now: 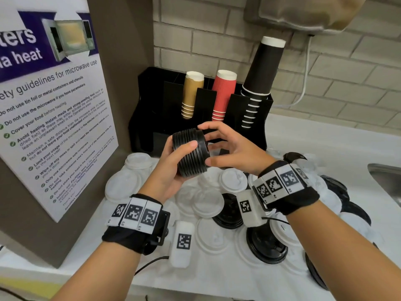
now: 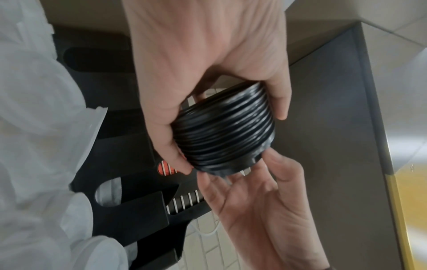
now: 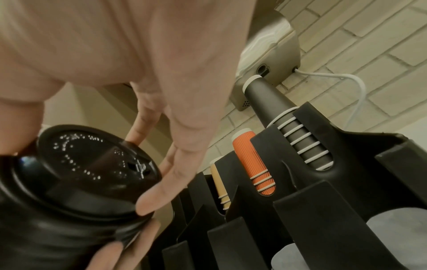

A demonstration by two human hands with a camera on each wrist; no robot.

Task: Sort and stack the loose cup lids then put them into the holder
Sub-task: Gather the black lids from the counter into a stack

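My left hand [image 1: 184, 161] grips a tall stack of black lids [image 1: 191, 155], turned on its side, thumb on top and fingers underneath. In the left wrist view the stack [image 2: 224, 131] fills that hand's curl. My right hand [image 1: 208, 145] meets the stack's top end with straight, spread fingers touching the rim of the top lid [image 3: 92, 164]. The black holder [image 1: 152, 118] stands right behind the stack, against the wall. Loose white lids [image 1: 208, 203] and black lids [image 1: 267, 246] lie scattered on the counter under my wrists.
The holder's slots carry gold cups [image 1: 192, 94], red cups [image 1: 223, 94] and a tall column of black cups [image 1: 260, 79]. A panel with a microwave poster [image 1: 50, 105] walls off the left. A steel sink edge [image 1: 386, 177] lies at right. A wall unit [image 1: 303, 11] hangs overhead.
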